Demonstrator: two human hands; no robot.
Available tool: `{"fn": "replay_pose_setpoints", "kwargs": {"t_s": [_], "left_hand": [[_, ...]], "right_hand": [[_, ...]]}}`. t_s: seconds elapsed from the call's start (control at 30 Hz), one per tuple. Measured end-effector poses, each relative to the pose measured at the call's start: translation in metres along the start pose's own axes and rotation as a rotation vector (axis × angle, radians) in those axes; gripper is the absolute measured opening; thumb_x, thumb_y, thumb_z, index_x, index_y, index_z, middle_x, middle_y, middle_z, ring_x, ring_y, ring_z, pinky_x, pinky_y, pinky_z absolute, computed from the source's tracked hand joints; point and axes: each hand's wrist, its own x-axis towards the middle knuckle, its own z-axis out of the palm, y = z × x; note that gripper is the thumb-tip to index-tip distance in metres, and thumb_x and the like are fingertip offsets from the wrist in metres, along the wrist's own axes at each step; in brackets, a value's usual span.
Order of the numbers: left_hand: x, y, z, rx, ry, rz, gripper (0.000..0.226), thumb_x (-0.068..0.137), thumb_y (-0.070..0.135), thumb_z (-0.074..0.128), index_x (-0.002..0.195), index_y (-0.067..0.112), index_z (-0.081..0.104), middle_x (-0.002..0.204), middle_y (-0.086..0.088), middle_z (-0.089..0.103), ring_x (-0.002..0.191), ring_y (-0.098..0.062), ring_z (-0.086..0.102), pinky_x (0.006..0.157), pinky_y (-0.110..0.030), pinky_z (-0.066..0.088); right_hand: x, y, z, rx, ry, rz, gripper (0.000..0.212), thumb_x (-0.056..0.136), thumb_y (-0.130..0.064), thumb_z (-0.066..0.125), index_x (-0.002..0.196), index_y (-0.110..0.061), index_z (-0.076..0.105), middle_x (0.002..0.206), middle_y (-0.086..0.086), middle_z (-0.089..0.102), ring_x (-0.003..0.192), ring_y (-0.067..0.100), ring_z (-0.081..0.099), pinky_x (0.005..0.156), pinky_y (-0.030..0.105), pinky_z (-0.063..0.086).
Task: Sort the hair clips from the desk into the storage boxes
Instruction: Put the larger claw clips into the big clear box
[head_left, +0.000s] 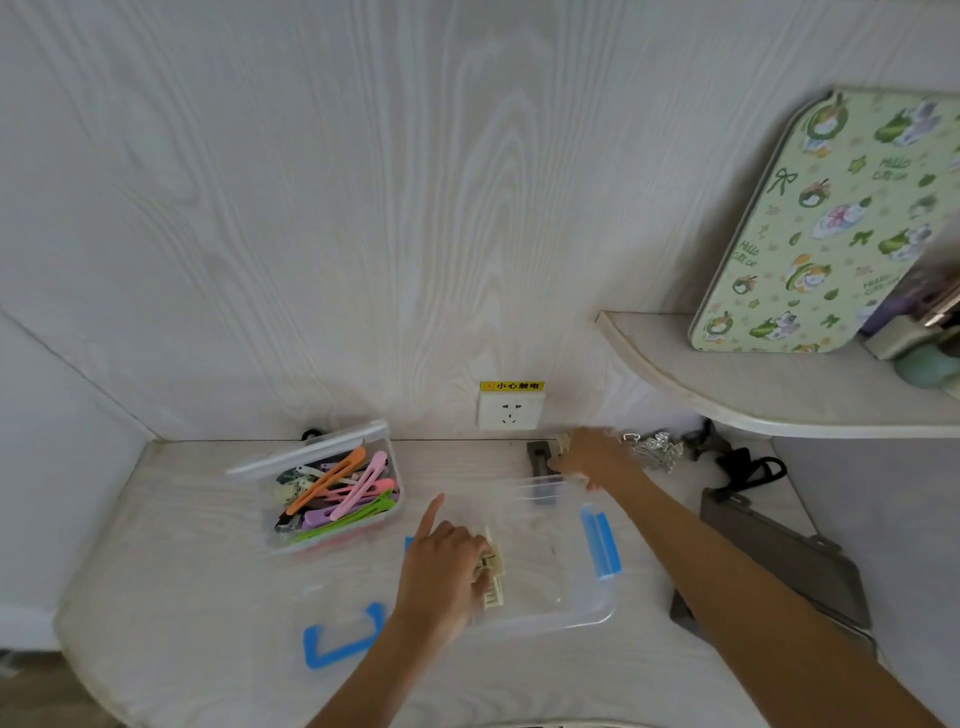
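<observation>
The left hand (447, 564) is over the near left edge of a clear box (561, 587) with blue latches (600, 543) that sits on the counter (197, 545). Its index finger points straight out toward the wall, while the other fingers curl round a cream claw clip (493, 571) held over the box's left side, teeth pointing down toward the near rim. A blue-edged lid (340, 636) lies flat on the counter just left of that wrist.

The right hand (589, 457) reaches across the box to the back of the counter, below the wall socket (510, 410). Its fingers close on a pale clip (565, 441), mostly hidden by the hand, so its shape cannot be told. A dark grey clip (540, 457) lies touching or just beside the hand on its left, partly seen through the far wall of the box. A pile of silver clips (654, 449) sits just right of the hand, and black clips (748, 467) lie further right, near a grey case (779, 551) under the forearm.

Left of the big box, a smaller clear box (384, 470) stands with its lid tilted open against the back; it holds long clips (343, 499) in orange, pink, purple and green. A shelf (753, 395) at upper right carries a green patterned board (810, 223) leaning upright.
</observation>
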Motion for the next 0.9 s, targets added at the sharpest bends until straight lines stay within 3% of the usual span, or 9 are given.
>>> {"fn": "replay_pose_setpoints", "kwargs": {"t_s": [0.1, 0.2, 0.33, 0.43, 0.53, 0.6, 0.73, 0.83, 0.9], "left_hand": [[0.001, -0.002, 0.002, -0.022, 0.002, -0.001, 0.031, 0.081, 0.05, 0.057, 0.1, 0.026, 0.067, 0.092, 0.01, 0.069, 0.092, -0.007, 0.06, 0.115, -0.032, -0.009], [0.001, 0.0, 0.0, -0.038, 0.004, -0.007, 0.028, 0.084, 0.045, 0.059, 0.105, 0.028, 0.065, 0.097, 0.011, 0.068, 0.096, -0.006, 0.058, 0.118, -0.032, -0.009], [0.001, 0.001, -0.003, -0.064, 0.005, -0.007, 0.025, 0.086, 0.042, 0.058, 0.106, 0.028, 0.064, 0.101, 0.012, 0.067, 0.1, -0.004, 0.056, 0.114, -0.029, -0.015], [-0.001, 0.002, -0.003, -0.049, 0.002, -0.007, 0.026, 0.086, 0.044, 0.058, 0.106, 0.028, 0.063, 0.101, 0.012, 0.067, 0.1, -0.003, 0.056, 0.116, -0.031, -0.013], [0.0, 0.002, -0.003, -0.027, 0.008, -0.008, 0.028, 0.086, 0.044, 0.057, 0.108, 0.027, 0.063, 0.102, 0.012, 0.067, 0.101, -0.004, 0.056, 0.118, -0.034, -0.008], [-0.001, 0.003, -0.003, -0.012, -0.003, 0.004, 0.028, 0.087, 0.044, 0.057, 0.109, 0.027, 0.063, 0.103, 0.01, 0.067, 0.103, -0.006, 0.056, 0.118, -0.035, -0.009], [0.001, 0.002, -0.001, -0.003, 0.026, 0.02, 0.028, 0.086, 0.044, 0.057, 0.107, 0.028, 0.064, 0.102, 0.01, 0.068, 0.103, -0.007, 0.057, 0.115, -0.032, -0.015], [0.001, 0.002, 0.001, -0.001, 0.038, 0.033, 0.029, 0.085, 0.045, 0.058, 0.108, 0.029, 0.064, 0.103, 0.011, 0.068, 0.103, -0.006, 0.057, 0.116, -0.034, -0.011], [0.002, 0.0, 0.001, 0.013, 0.041, 0.046, 0.027, 0.084, 0.043, 0.06, 0.106, 0.03, 0.066, 0.1, 0.011, 0.069, 0.1, -0.007, 0.059, 0.113, -0.032, -0.014]], "right_hand": [[0.016, -0.003, 0.009, 0.045, -0.096, 0.017, 0.015, 0.084, -0.017, 0.058, 0.085, -0.003, 0.054, 0.077, 0.009, 0.055, 0.082, 0.027, 0.06, 0.085, 0.039, 0.054], [0.025, -0.005, 0.012, -0.028, -0.04, -0.019, 0.024, 0.08, -0.012, 0.058, 0.06, -0.011, 0.044, 0.062, 0.004, 0.048, 0.072, 0.022, 0.058, 0.075, 0.031, 0.052], [0.029, -0.012, 0.002, -0.155, -0.032, -0.059, 0.019, 0.08, -0.03, 0.059, 0.077, -0.012, 0.058, 0.068, 0.001, 0.063, 0.079, 0.023, 0.068, 0.086, 0.033, 0.049], [0.002, -0.02, -0.017, -0.17, 0.078, -0.164, 0.021, 0.085, -0.03, 0.054, 0.091, -0.011, 0.056, 0.079, 0.002, 0.054, 0.086, 0.025, 0.061, 0.07, 0.027, 0.043], [-0.044, -0.02, -0.03, -0.137, 0.286, -0.321, 0.013, 0.087, -0.026, 0.052, 0.083, -0.013, 0.052, 0.089, 0.006, 0.059, 0.082, 0.026, 0.059, 0.066, 0.03, 0.042], [-0.08, -0.015, -0.029, 0.006, 0.356, -0.407, 0.017, 0.085, -0.025, 0.056, 0.074, -0.015, 0.048, 0.085, 0.001, 0.057, 0.075, 0.021, 0.056, 0.067, 0.029, 0.043], [-0.119, -0.002, -0.005, 0.039, 0.185, -0.423, 0.03, 0.08, -0.031, 0.064, 0.06, -0.026, 0.042, 0.085, -0.005, 0.052, 0.076, 0.012, 0.052, 0.061, 0.016, 0.035], [-0.107, 0.003, 0.039, -0.108, 0.01, -0.312, 0.021, 0.084, -0.037, 0.06, 0.08, -0.019, 0.051, 0.103, 0.003, 0.06, 0.095, 0.02, 0.059, 0.076, 0.027, 0.043], [-0.092, 0.001, 0.065, -0.107, 0.002, -0.26, 0.022, 0.087, -0.038, 0.056, 0.09, -0.018, 0.049, 0.11, 0.007, 0.057, 0.097, 0.023, 0.057, 0.073, 0.029, 0.039]]}}
